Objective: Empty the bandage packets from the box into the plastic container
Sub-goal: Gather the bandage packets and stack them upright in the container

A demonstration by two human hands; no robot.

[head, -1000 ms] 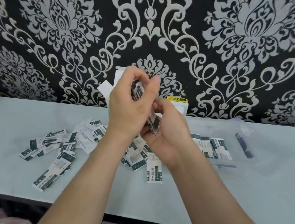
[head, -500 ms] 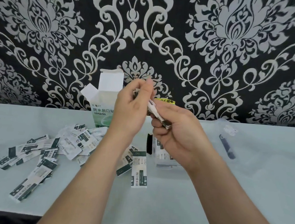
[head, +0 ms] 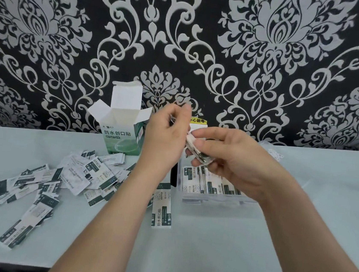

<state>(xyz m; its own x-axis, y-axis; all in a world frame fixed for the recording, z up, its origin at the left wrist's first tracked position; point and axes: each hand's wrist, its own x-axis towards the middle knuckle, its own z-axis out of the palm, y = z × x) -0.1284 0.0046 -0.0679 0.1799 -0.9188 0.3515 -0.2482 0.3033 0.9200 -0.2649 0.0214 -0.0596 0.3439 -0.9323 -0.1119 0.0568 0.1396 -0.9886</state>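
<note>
Both hands are raised over the clear plastic container (head: 216, 198) on the table (head: 217, 247). Right hand (head: 233, 162): grip curled around a small tilted stack of bandage packets (head: 195, 148). Left hand (head: 164, 138): grip pinches the upper end of the same stack. Several packets stand on edge inside the container. The open box (head: 122, 138) stands upright by the wall, flaps up. Loose packets (head: 75, 175) lie scattered left of the container, and a single packet (head: 162, 210) lies near its front-left corner.

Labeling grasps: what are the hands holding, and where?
A small stack of bandage packets: right hand grips its lower end, left hand pinches its upper end.
</note>
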